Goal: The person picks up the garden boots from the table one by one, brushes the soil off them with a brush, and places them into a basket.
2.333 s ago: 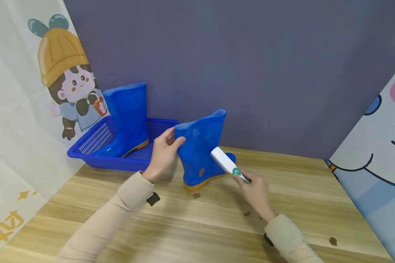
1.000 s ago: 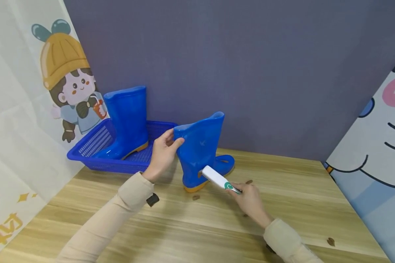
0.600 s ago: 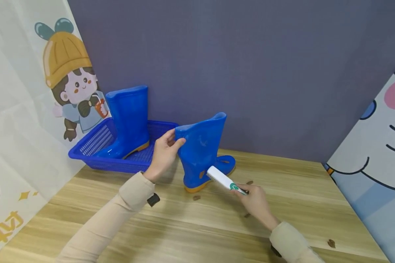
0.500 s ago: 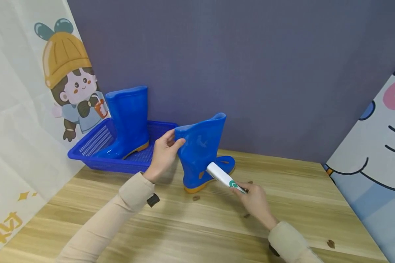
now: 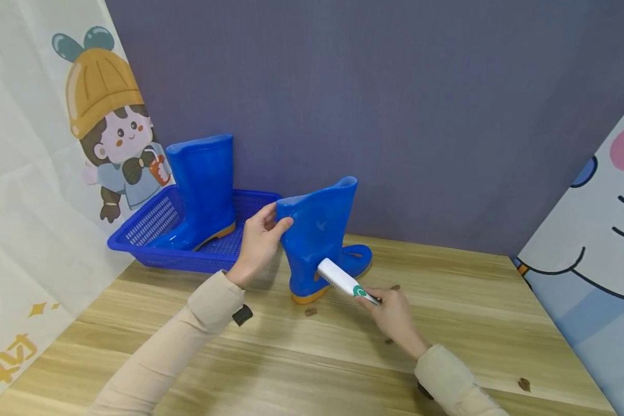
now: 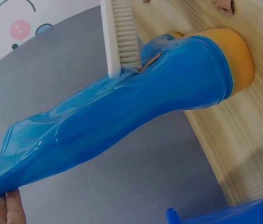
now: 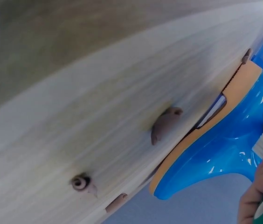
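Observation:
A blue rain boot [image 5: 319,216] with an orange sole stands on the wooden table. My left hand [image 5: 260,242] pinches its top rim, thumb outside and fingers behind. In my right hand [image 5: 392,315] is the handle of a white brush [image 5: 340,278] with a green-and-white mark. The bristles [image 6: 127,35] lie against the boot's ankle in the left wrist view. Right by them a flat brown piece, like dried leaf [image 6: 151,60], clings to the boot; the brush head partly covers it in the head view.
At the left, a blue perforated plastic basket [image 5: 179,263] holds a second blue boot [image 5: 205,190], close beside my left hand. Several brown leaf-like bits, such as one by the heel [image 5: 310,312], lie on the table [image 5: 301,370]. A grey panel [image 5: 395,115] rises behind.
The brush has gone from the boot's shaft down to the ankle, shifted slightly right, then back left over the brown piece. My left hand and the boot have stayed in place.

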Demonstrator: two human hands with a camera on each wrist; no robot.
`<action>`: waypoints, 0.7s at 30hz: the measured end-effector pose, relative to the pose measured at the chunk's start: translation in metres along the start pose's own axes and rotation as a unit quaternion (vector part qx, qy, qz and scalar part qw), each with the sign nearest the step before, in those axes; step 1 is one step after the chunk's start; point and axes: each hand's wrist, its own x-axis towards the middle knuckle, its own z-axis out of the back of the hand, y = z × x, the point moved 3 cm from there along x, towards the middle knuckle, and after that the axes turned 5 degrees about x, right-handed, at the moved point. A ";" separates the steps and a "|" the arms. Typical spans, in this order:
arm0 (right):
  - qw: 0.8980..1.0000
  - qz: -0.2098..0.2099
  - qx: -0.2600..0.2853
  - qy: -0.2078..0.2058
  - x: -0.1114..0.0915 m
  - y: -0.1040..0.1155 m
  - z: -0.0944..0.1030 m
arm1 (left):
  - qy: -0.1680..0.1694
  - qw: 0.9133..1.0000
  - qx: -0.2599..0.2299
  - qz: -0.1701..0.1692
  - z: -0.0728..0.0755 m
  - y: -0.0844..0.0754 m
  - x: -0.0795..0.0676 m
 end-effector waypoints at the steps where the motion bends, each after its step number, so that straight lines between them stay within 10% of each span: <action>1: 1.000 0.003 0.000 0.002 0.000 -0.001 0.000 | 0.002 1.000 0.000 -0.002 0.000 0.000 0.000; 21: 1.000 0.027 -0.006 -0.007 -0.007 -0.008 0.013 | 0.014 1.000 -0.012 0.017 0.002 -0.003 -0.002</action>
